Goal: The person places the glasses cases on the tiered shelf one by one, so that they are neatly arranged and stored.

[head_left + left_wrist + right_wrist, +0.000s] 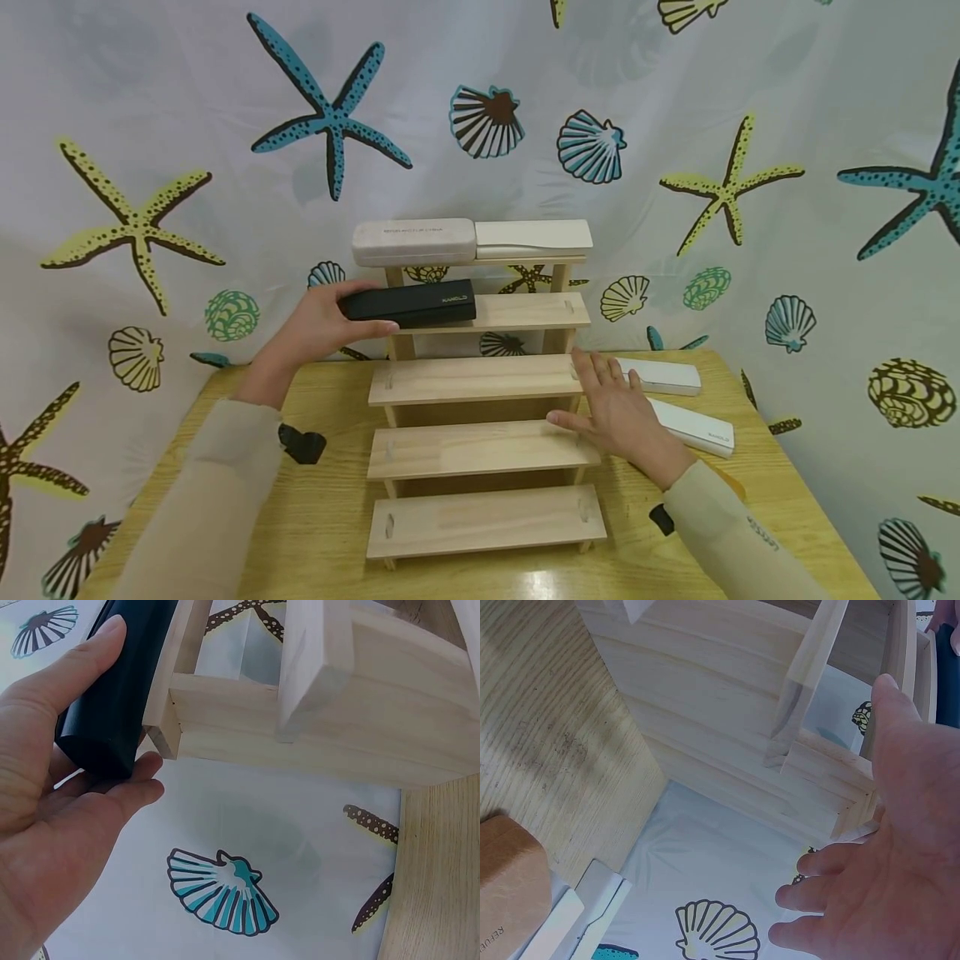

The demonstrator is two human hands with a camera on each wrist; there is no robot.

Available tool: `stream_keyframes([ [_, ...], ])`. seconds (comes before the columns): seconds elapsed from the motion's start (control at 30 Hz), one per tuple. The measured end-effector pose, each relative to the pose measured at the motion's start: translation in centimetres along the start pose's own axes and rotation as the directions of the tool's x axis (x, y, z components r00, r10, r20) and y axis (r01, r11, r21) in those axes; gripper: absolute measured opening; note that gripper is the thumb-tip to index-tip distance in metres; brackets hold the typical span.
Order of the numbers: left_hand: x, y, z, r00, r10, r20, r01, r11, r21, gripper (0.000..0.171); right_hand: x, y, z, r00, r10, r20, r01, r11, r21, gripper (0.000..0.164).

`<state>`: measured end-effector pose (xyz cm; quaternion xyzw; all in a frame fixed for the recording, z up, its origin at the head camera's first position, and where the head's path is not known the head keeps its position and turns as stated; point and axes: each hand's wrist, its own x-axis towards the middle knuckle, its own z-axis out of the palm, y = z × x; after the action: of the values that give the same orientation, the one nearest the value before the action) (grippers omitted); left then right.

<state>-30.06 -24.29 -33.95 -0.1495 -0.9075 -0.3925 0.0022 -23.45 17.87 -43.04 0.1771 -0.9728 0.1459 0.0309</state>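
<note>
My left hand [330, 317] grips a black glasses case [427, 303] by its left end, thumb on the near side and fingers over the far side. The case lies along the left half of the second tier from the top of a wooden stepped rack [480, 379]. In the left wrist view the black case [120, 690] shows its end between thumb and fingers, right at the shelf's edge. My right hand [618, 408] is at the rack's right side, fingers extended, with its thumb over a lower shelf; in the right wrist view the palm [922, 825] holds nothing.
A greyish-white case [414, 242] and a white case [534, 239] fill the top tier. Two more white cases [663, 377] [697, 427] lie on the table right of the rack, near a brown leathery case [510, 885]. A patterned curtain [480, 50] hangs close behind.
</note>
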Motion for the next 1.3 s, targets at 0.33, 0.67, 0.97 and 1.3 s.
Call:
stream_keyframes([
  [0.33,0.7,0.1,0.9,0.999,0.044,-0.002,-0.044,0.999,0.025,0.070,-0.1,0.0,0.0,1.000,0.005,0.000,-0.005,1.000,0.006,0.104],
  [0.67,1.2,0.1,1.1,1.000,0.024,0.018,-0.025,0.999,0.046,0.074,-0.1,0.0,0.0,1.000,0.008,0.004,-0.008,1.000,0.003,0.104],
  [0.97,1.7,0.3,1.2,0.999,0.021,0.033,-0.023,0.998,0.066,0.075,-0.1,-0.1,-0.1,1.000,0.009,0.012,-0.009,1.000,0.007,0.104],
  [1.3,2.0,0.3,1.1,0.999,0.003,0.050,-0.008,0.997,0.081,0.079,-0.1,-0.1,-0.1,1.000,0.005,0.008,-0.005,1.000,0.011,0.103],
])
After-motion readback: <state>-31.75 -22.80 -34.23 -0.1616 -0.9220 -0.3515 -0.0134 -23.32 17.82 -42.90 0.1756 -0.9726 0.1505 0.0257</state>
